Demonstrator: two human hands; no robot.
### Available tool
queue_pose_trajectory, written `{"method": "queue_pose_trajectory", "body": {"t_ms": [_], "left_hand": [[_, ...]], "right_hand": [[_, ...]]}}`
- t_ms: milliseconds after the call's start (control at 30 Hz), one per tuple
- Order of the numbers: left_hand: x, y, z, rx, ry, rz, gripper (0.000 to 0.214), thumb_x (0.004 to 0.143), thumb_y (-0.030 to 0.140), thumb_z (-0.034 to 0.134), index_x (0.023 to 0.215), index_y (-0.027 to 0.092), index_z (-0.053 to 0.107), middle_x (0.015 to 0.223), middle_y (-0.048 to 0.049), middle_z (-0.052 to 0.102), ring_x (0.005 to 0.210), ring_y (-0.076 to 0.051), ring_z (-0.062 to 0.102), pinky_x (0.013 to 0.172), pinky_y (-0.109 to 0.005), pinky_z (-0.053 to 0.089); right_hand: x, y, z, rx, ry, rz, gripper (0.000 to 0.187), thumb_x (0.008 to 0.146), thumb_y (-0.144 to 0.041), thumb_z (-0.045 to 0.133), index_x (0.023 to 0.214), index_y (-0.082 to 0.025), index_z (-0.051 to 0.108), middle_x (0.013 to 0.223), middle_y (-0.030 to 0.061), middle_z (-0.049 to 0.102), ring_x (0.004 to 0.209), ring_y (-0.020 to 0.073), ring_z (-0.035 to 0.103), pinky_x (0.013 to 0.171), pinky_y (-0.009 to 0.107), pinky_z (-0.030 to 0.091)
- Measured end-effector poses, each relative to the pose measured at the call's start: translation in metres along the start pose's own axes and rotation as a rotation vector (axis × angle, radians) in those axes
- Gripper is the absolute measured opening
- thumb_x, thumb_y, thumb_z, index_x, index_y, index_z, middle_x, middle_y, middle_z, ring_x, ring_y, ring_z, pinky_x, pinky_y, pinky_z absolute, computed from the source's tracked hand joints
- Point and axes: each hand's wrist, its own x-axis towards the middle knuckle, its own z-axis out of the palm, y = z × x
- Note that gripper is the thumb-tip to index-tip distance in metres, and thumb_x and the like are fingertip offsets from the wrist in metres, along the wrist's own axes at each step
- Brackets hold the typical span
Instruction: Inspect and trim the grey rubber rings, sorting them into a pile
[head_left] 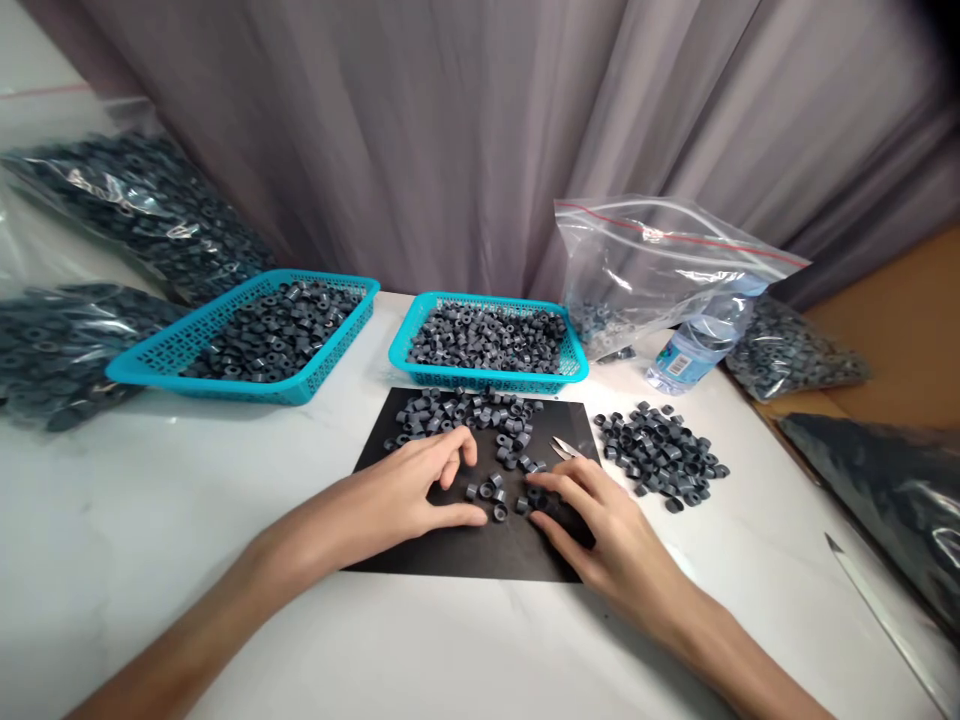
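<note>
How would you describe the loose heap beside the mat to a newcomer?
On the white table, find the black mat. Just past its right edge, beyond the right hand, lies a heap of small dark grey pieces. Unlike similar pieces on the mat or in the turquoise baskets and clear bags, this heap sits directly on the table.

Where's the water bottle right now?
The bottle is on the right of the head view, beside the clear zip bag and just beyond the loose pile of gray parts.

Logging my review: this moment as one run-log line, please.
left hand: open, beside gray pieces; right hand: at pieces, contact unclear; surface: black mat; behind mat: blue basket of pieces
</note>
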Motion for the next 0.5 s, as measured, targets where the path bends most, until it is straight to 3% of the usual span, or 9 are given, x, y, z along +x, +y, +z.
{"method": "queue_pose_trajectory", "body": {"t_ms": [167,333,400,500], "left_hand": [[-0.003,-0.002,-0.001,0.088,-0.065,0.021,0.017,0.094,0.043,0.056,0.099,0.027,0.061,0.092,0.0011,0.060,0.086,-0.019,0.056,0.076,-0.027,0.035],[-0.005,0.005,-0.004,0.019,-0.051,-0.034,0.023,0.096,0.047,0.052,0.095,0.025,0.060,0.078,0.0022,0.056,0.071,-0.016,0.048,0.066,-0.027,0.032],[-0.005,0.010,-0.003,-0.066,-0.068,-0.046,0.025,0.094,0.049,0.054,0.095,0.024,0.058,0.072,0.0037,0.052,0.066,-0.015,0.043,0.061,-0.027,0.030],[-0.001,0.018,0.004,-0.342,-0.163,-0.033,0.022,0.094,0.045,0.056,0.097,0.023,0.055,0.083,0.0016,0.062,0.071,-0.014,0.046,0.064,-0.026,0.032]], "right_hand": [[0.000,0.005,0.003,0.076,-0.028,0.015,0.024,0.101,-0.018,0.050,0.122,-0.023,0.060,0.109,0.0088,0.062,0.098,0.0209,0.063,0.086,0.037,0.057],[0.000,0.009,0.002,0.075,0.002,0.023,0.021,0.102,-0.020,0.048,0.118,-0.023,0.061,0.109,0.0092,0.062,0.100,0.0218,0.062,0.086,0.039,0.055],[0.000,0.010,0.002,0.058,0.009,0.024,0.020,0.102,-0.020,0.047,0.117,-0.022,0.060,0.109,0.0099,0.062,0.101,0.0230,0.062,0.085,0.041,0.055],[0.000,0.011,0.002,0.041,0.003,0.054,0.017,0.101,-0.020,0.048,0.114,-0.022,0.060,0.107,0.0096,0.062,0.098,0.0229,0.062,0.083,0.040,0.055]]}}
